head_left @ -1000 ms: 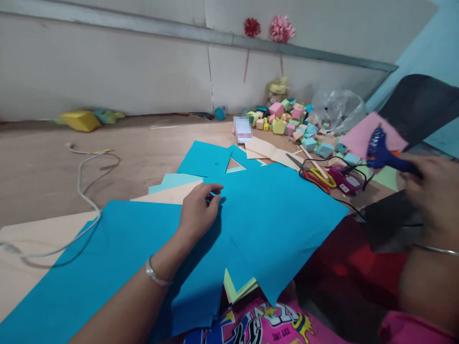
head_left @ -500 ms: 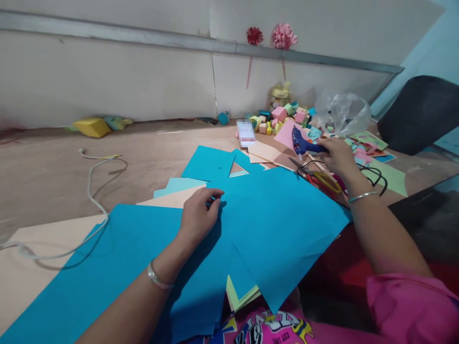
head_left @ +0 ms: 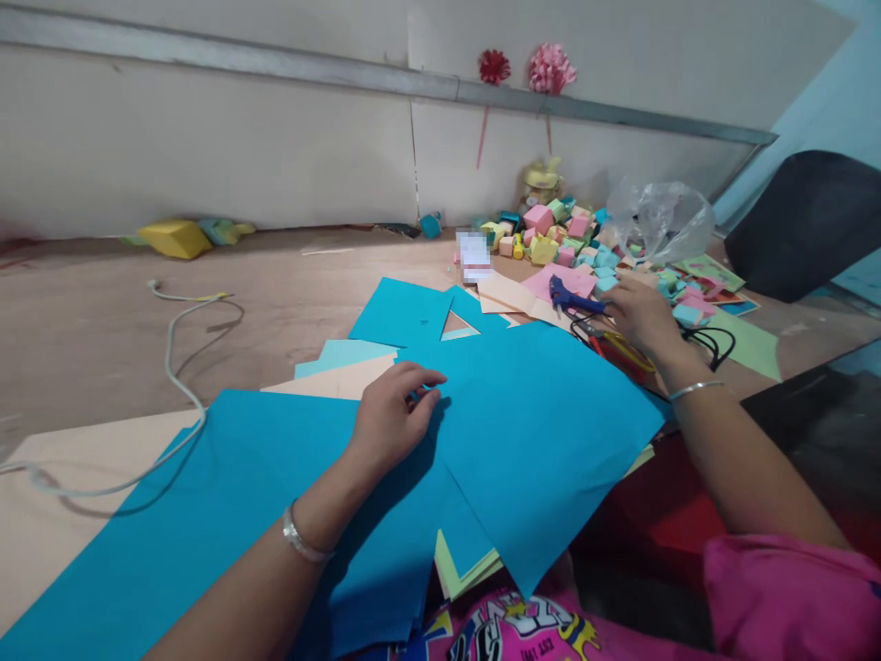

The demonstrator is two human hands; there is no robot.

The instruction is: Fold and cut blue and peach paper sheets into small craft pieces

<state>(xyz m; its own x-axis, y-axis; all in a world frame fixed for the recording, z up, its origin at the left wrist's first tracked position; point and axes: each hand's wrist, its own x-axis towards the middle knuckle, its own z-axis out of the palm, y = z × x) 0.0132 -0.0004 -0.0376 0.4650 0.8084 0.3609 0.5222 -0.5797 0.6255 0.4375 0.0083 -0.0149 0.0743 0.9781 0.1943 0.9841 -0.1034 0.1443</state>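
Observation:
My left hand (head_left: pixel 399 408) rests over the large blue paper sheets (head_left: pixel 543 413), its fingers loosely curled and thumb and forefinger apart, with nothing seen in it. At the right, my right hand (head_left: pixel 640 312) has its fingers on the handle end of a dark blue glue gun (head_left: pixel 573 297). The gun points left, low over the pink paper (head_left: pixel 561 278). Part of its handle is covered by my fingers. Scissors with yellow handles (head_left: pixel 628 352) lie just below that hand, beside a black cord (head_left: pixel 718 347).
Several small coloured paper boxes (head_left: pixel 539 218) are heaped by the wall, near a clear plastic bag (head_left: pixel 661 220). A phone (head_left: pixel 474 257) stands left of them. A white cable (head_left: pixel 175 353) crosses the left papers. A dark chair (head_left: pixel 805 225) is at the far right.
My right hand has lowered the glue gun toward the table and slightly left. My left hand has slid a little right over the blue paper, its fingers a bit more extended.

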